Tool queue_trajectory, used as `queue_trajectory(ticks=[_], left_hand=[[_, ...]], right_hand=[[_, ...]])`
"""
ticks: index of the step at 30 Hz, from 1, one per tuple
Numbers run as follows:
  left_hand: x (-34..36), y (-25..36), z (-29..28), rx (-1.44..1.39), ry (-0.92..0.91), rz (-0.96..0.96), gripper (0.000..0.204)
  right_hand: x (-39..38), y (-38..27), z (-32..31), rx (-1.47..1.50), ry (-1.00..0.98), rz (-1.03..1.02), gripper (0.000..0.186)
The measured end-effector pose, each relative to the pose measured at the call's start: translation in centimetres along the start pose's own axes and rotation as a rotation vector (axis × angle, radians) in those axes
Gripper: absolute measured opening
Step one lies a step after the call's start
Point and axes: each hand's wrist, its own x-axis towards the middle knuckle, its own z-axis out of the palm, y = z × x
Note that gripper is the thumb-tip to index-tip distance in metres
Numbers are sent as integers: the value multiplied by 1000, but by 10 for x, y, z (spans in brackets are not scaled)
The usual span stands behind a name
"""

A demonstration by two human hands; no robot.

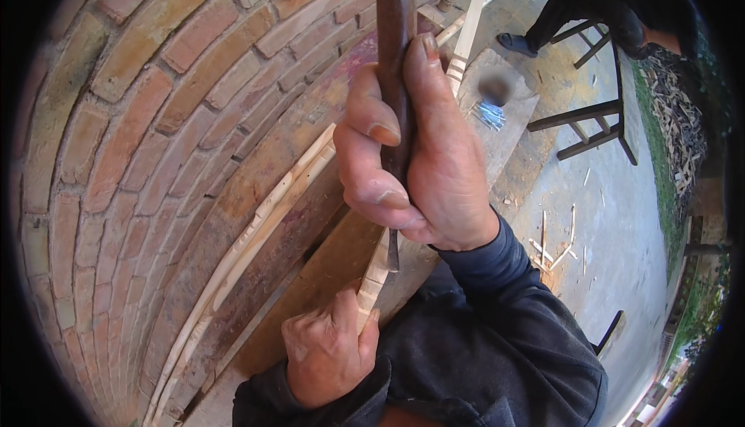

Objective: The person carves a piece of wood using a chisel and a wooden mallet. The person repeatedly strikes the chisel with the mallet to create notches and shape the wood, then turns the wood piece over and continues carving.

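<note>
My right hand (442,155) is raised in the middle, its fingers wrapped round a chisel (396,8) with a long dark handle. The chisel's narrow metal tip (393,256) points down beside a pale wooden strip (372,283); whether they touch I cannot tell. Lower down, my left hand (330,345) is closed around this strip near its lower end. Carved notches and bands mark the strip, and it runs away from me behind my right hand toward the top. A wooden bench (291,303) lies under it.
Along the left rises a brick wall (132,117). Two long pale strips (256,237) lie beside it on a stained board. Blue-white slender pieces (490,115) rest on the bench's far part. A person (613,16) sits near dark stools (594,124); wood offcuts (555,248) litter the floor.
</note>
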Motion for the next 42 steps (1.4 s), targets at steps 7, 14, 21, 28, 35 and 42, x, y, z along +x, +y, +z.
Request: queue_trajectory(ticks=[7,14,21,28,35,42], left_hand=[[0,-2,0,-9,15,21,27],[0,-2,0,-6,7,26,28],[1,-4,0,-12,5,35,27],[1,-3,0,-19,16,41,27],[-1,-5,-1,32,-35,25,38],[-1,-7,-1,15,-28,28,36]], right_hand=[[2,3,-1,-13,9,11,60],[3,4,1,-69,9,36,62],[2,2,3,-78,-46,27,63],[7,2,-1,-36,-14,72,61],[8,4,-5,79,20,81,60],[2,1,-2,37,19,13,60]])
